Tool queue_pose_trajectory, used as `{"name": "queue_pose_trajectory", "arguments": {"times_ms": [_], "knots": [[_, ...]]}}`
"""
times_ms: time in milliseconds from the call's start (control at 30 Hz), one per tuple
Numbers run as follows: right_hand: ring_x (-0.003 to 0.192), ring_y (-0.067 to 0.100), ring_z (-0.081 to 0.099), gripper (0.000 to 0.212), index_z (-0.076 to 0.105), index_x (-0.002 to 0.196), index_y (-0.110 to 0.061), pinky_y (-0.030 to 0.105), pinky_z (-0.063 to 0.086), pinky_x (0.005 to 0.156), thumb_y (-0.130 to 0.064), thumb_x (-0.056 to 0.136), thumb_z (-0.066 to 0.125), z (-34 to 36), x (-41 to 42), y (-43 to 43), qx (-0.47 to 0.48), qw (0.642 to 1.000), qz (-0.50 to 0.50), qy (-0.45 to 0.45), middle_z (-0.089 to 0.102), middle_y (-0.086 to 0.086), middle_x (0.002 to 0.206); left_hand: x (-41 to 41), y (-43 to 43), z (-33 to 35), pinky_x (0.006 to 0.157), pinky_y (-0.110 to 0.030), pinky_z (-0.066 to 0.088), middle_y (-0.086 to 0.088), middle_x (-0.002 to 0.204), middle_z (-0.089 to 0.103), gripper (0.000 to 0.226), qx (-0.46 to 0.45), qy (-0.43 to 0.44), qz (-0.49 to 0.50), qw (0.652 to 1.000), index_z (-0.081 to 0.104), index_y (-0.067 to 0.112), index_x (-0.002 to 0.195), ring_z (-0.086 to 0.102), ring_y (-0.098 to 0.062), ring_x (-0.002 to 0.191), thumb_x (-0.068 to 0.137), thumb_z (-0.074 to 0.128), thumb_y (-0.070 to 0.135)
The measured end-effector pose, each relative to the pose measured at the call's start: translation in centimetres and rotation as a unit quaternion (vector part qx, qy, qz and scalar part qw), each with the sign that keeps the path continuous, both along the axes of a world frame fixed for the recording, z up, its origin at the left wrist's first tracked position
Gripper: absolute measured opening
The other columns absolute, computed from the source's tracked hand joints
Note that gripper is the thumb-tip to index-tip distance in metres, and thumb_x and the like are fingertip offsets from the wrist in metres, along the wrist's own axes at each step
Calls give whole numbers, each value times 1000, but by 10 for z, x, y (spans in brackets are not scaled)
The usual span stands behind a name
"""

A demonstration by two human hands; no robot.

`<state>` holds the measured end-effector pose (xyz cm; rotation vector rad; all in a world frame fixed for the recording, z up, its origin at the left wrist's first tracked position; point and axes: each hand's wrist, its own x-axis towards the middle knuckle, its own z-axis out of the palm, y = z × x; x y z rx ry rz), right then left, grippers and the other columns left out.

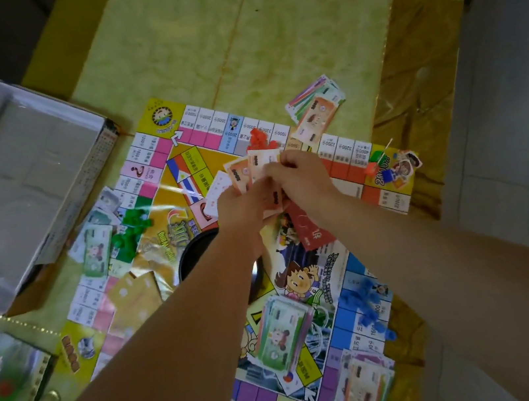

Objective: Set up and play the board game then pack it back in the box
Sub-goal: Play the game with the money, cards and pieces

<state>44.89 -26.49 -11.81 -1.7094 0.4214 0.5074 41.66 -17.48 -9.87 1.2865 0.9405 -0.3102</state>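
Both hands meet over the middle of the game board (199, 148), which lies unfolded on the yellow-clothed desk (229, 32). The left hand (243, 203) grips a small fan of orange play-money notes (252, 174) from below, fingers curled shut around it, while the right hand (300, 173) pinches the top note between thumb and fingertips, as if counting or dealing it off. I'd say the job here is to peel one note at a time, keeping the fan square in the left hand so nothing slips onto the board. Just beyond the hands sits a heap of red plastic houses (258, 139), close enough to be knocked if the notes are swept forward. Further stacks of money lie at the far edge (316, 110), at the left beside green houses (132, 226), and near the body (284, 332), with blue houses (369, 301) to the right. A red card (313, 230) and a dark round cup (194, 249) lie under the forearms, partly hidden. The open, empty box tray (17, 177) waits at the left, well apart from the hands.
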Motion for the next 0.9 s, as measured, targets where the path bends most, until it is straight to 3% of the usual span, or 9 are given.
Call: {"name": "queue_pose_trajectory", "arguments": {"times_ms": [67, 167, 267, 400, 533, 633, 733, 800, 900], "knots": [[62, 18, 55, 27, 56, 60, -15, 38, 53, 61, -12, 85, 63, 3, -8, 12, 20, 1000, 1, 5, 55, 2, 61, -11, 16, 2, 60, -31, 58, -12, 89, 71, 12, -2, 2, 19, 1000, 65, 13, 97, 70, -23, 74, 92, 54, 10], [60, 20, 47, 17, 55, 73, -5, 30, 40, 57, -11, 88, 59, 7, -21, 34, 19, 998, 57, 12, 47, 12, 67, -27, 42, 5, 59, -33, 59, -18, 95, 69, 21, 3, 10, 54, 999, 63, 5, 108, 68, -29, 75, 93, 49, 9], [61, 20, 40, 22, 47, 72, -11, 31, 34, 59, -13, 90, 59, 4, -35, 63, 11, 993, 116, 37, 40, 11, 68, -47, 73, 7, 50, -28, 56, -15, 84, 68, 13, 34, 4, 68, 997, 65, 6, 95, 65, -25, 64, 92, 53, 8], [66, 22, 45, 22, 49, 73, -8, 33, 38, 65, -14, 90, 63, 0, -55, 112, -26, 987, 156, 35, 44, 13, 71, -75, 125, 6, 58, -31, 57, -11, 79, 63, 13, 55, 16, 98, 993, 60, 13, 78, 63, -26, 69, 89, 59, 6], [63, 20, 47, 29, 51, 65, -8, 33, 40, 63, -14, 87, 68, -2, -69, 163, -28, 983, 182, 25, 50, 9, 64, -97, 175, 2, 70, -37, 52, -6, 72, 55, 22, 112, 39, 183, 976, 51, 15, 71, 58, -26, 72, 93, 50, 14], [60, 20, 48, 31, 51, 63, -11, 33, 40, 62, -15, 88, 69, -2, -71, 194, -32, 982, 187, 23, 50, 5, 61, -112, 210, -6, 70, -40, 54, -7, 70, 58, 24, 143, 28, 228, 963, 57, 6, 80, 59, -27, 64, 97, 44, 18], [57, 21, 44, 32, 50, 63, -6, 33, 37, 60, -14, 86, 70, -4, -68, 228, -20, 984, 178, 23, 47, 10, 60, -125, 240, -10, 62, -37, 55, -6, 68, 60, 27, 152, 20, 259, 954, 62, 11, 81, 59, -21, 54, 98, 42, 18], [58, 22, 44, 27, 53, 67, -5, 33, 37, 59, -13, 86, 71, -8, -63, 250, -24, 985, 167, 21, 49, 14, 63, -131, 254, -11, 55, -30, 54, -6, 72, 61, 25, 133, 8, 258, 957, 62, 8, 86, 58, -16, 52, 98, 41, 13], [62, 21, 49, 18, 55, 79, -9, 31, 39, 53, -13, 85, 71, -15, -58, 276, -30, 988, 151, 35, 60, 12, 75, -139, 266, -10, 56, -27, 56, -8, 78, 64, 20, 81, 7, 228, 970, 61, 5, 100, 61, -17, 59, 99, 42, 9]]}}
